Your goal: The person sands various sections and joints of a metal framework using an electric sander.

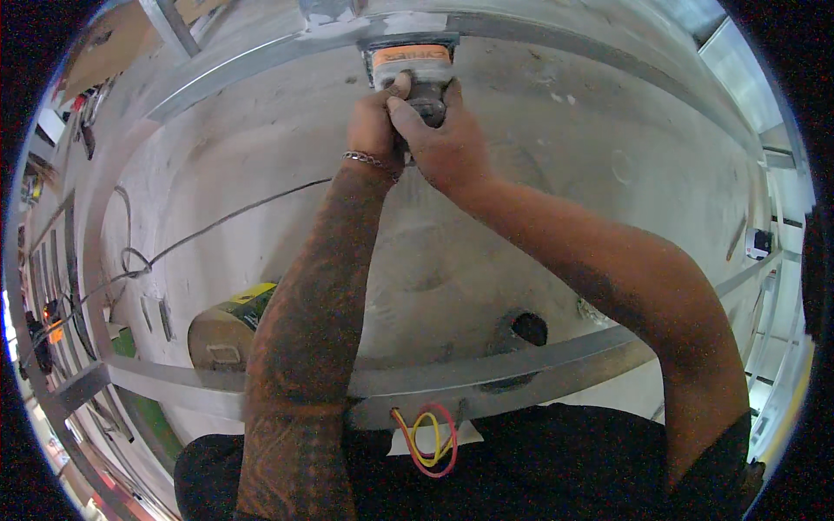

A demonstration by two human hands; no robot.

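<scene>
Both hands, left (375,122) and right (439,139), clamped on orange power tool (410,69) against metal frame rail (556,52); best held square, pressure steady.

I see power tool (410,62): orange and grey matt plastic | frame rails (486,373): dull brushed metal | floor (261,148): rough, dusty concrete | bracelet (369,161): shiny metal chain

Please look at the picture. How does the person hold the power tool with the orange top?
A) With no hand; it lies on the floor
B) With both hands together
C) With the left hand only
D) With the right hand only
B: the left hand and the right hand are both wrapped around the dark grip of the power tool, which is pressed up against the metal frame.
</scene>
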